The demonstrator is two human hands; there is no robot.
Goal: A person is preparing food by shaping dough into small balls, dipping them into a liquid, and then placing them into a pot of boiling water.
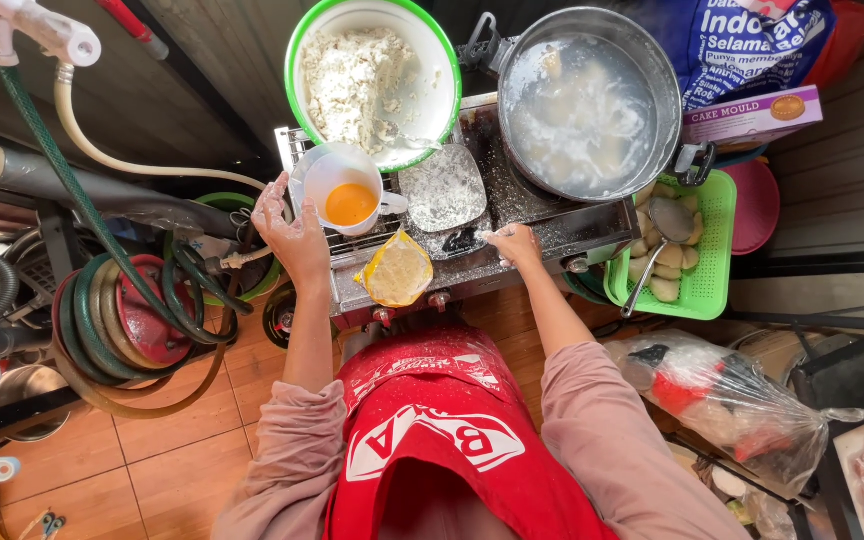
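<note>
Head-camera view, looking straight down, showed a person in a red apron (442, 440) working at a small flour-dusted gas stove (512, 250). The left hand (292, 232), dusted white, had its fingers spread and curled around the near left side of a white plastic measuring jug (344, 188) holding orange beaten egg (351, 204); fingertips touched the jug's wall, though a firm grasp could not be confirmed. The right hand (514, 243) rested on the stovetop just right of a dark floured patch, fingers pressed together; whether it pinched anything could not be told.

The jug stood on the stove's left grate, its handle pointing right. It looked light and stiff, but the liquid would slosh, and floured fingers could slip on smooth plastic; the handle seemed the safest hold.

Just near of it lay a pale yellow, thin, round piece of dough (398, 270) on plastic, likely soft and easily torn. A floured square tray (442, 187) sat beside the jug. Farther off stood a green-rimmed bowl of flour (370, 78) and, right of it, a steaming metal pan (588, 100). A green basket (707, 290) of pale dumplings, with a metal skimmer (664, 232), sat at right.
</note>
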